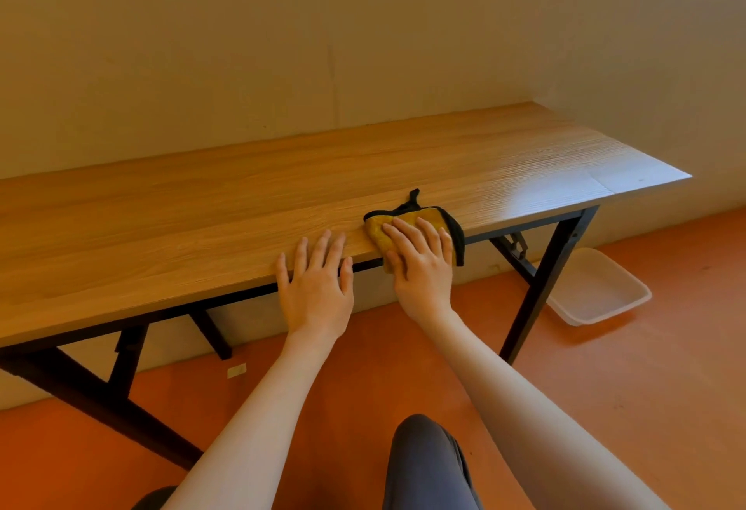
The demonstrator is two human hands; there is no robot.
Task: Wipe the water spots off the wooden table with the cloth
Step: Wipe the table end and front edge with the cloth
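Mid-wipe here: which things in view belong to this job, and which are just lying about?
In the job: yellow cloth with black trim, long wooden table, right hand pressing the cloth, left hand resting on the table edge.
Lying about: white plastic basin on the orange floor.

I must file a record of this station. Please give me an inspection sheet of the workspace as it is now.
Surface: wooden table, black metal legs; no water spots discernible.
Job's things: yellow cloth with black edging, at the near edge, partly overhanging.
Clutter: nothing seen on the tabletop.
Grippers: right hand pressing flat on the cloth; left hand resting flat on the table edge.
Cables: nothing seen.
Surroundings: white plastic basin on orange floor; plain wall behind.
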